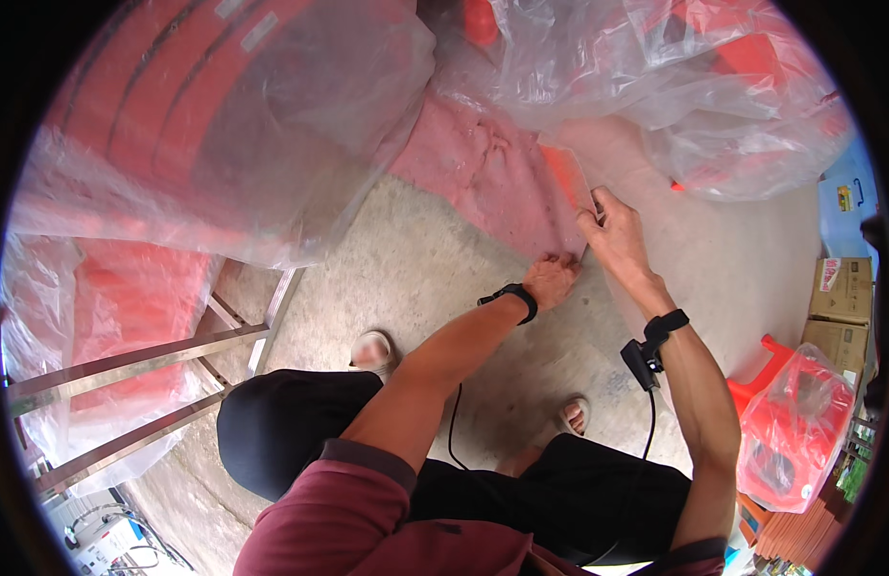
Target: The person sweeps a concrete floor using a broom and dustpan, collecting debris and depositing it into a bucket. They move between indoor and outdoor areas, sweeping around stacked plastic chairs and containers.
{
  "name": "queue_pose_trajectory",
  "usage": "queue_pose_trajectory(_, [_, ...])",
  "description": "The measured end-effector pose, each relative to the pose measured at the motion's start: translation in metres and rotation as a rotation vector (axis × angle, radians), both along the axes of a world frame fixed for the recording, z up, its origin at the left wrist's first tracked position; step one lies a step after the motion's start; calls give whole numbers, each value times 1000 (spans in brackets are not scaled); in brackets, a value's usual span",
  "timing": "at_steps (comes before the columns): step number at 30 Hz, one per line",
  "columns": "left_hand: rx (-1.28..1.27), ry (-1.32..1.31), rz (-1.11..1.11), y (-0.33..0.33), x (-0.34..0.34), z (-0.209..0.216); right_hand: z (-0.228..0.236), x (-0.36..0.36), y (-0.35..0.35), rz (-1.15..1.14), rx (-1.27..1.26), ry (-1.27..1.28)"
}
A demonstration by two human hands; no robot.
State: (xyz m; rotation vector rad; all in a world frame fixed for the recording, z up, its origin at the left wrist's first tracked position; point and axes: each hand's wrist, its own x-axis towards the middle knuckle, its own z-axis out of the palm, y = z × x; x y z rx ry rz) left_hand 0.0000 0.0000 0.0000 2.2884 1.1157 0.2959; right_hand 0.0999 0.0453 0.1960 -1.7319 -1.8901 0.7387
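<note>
A dusty pink sheet (483,182), perhaps cloth or a mat, lies creased across the concrete floor in front of me. Along its right side a strip of brighter orange-red (562,173) shows, as if an edge were turned over. My left hand (552,279) is closed at the sheet's near corner, fingers curled and partly hidden. Just right of it and a little farther off, my right hand (614,230) pinches the near end of the orange-red edge between thumb and fingers. Both wrists wear black straps; a small black device with a cable hangs at the right one.
Plastic-wrapped red goods (224,115) stand at the far left, with a metal frame (156,360) nearer me. More clear plastic over red things (742,106) lies at the far right. Bagged red plastic items (794,432) and cardboard boxes (841,291) line the right side.
</note>
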Motion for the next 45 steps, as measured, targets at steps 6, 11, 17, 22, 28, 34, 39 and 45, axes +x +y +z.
queue_pose_trajectory(6, [135, 58, 229, 7, -48, 19, -10, -5, -7, 57, 71, -24])
queue_pose_trajectory(11, [264, 160, 347, 28, -84, 22, -3, 2, 4, 57, 36, -74])
queue_pose_trajectory(17, [303, 146, 265, 48, -51, 22, 24, 21, 19, -78, 40, 37])
queue_pose_trajectory(22, [295, 76, 253, 63, 13, 34, 40, 20, 11, -54, 28, 79])
queue_pose_trajectory(28, [314, 150, 286, 83, 49, 25, 55, 29, 6, -66, 70, 92])
queue_pose_trajectory(34, [107, 168, 432, 113, 68, -2, 56, 40, 11, -60, 131, 172])
queue_pose_trajectory(39, [251, 250, 477, 137, 80, -11, 57, 41, 8, -49, 105, 215])
queue_pose_trajectory(45, [286, 307, 447, 171, 99, 3, 64, 44, 8, -62, 103, 216])
